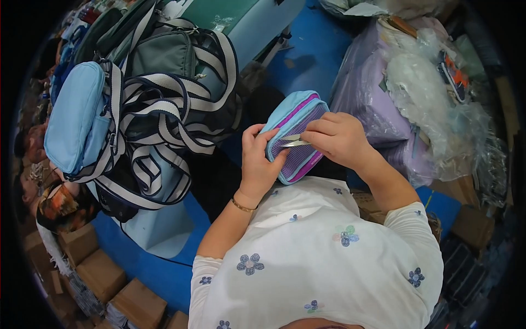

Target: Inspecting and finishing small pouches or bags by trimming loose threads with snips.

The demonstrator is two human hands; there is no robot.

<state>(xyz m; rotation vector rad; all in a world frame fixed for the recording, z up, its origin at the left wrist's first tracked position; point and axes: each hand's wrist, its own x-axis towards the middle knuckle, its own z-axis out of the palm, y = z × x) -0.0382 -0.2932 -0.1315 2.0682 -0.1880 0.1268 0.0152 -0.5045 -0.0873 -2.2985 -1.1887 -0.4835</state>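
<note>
A light blue pouch (298,159) with purple mesh and bright purple trim is held up in front of my body. My left hand (259,162) grips its left edge, fingers on the outer side and thumb near the mesh. In my right hand (341,140) is a pair of small silver thread snips (295,142), pinched between the fingers. Their pointed blades reach left across the mesh, close to my left fingers. Whether the tips touch the fabric or a thread I cannot tell. My right fingers hide the snips' handle end.
To the left lie a light blue bag (75,118), a dark green bag (164,55) and a tangle of striped straps (159,88). Plastic-wrapped purple goods (372,93) are stacked at the right. Cardboard boxes (137,301) stand on the blue floor (164,279) at lower left.
</note>
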